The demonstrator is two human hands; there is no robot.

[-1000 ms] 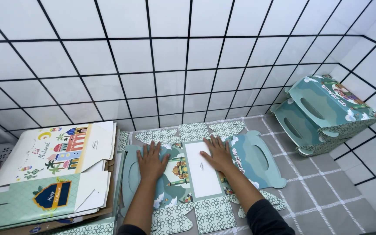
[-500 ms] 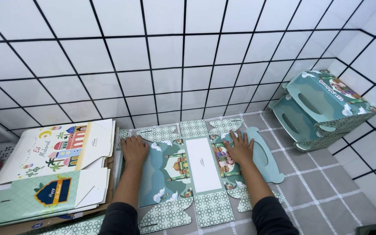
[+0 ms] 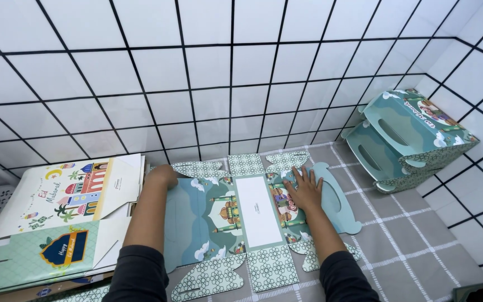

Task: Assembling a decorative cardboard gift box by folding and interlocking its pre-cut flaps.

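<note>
A flat, unfolded teal cardboard box blank [image 3: 252,218] with patterned flaps lies on the grey tiled surface in front of me. My left hand [image 3: 163,176] grips the blank's left handle panel at its far left edge and lifts it up off the surface. My right hand [image 3: 304,187] lies flat, fingers spread, on the right printed panel beside the right handle panel [image 3: 336,201].
A stack of flat printed box blanks [image 3: 57,218] lies to the left. Assembled teal carry boxes [image 3: 409,140] are piled in the right corner against the white tiled wall [image 3: 225,84].
My hands have moved apart from the middle of the blank toward its two sides. The left handle panel has risen under my left hand.
</note>
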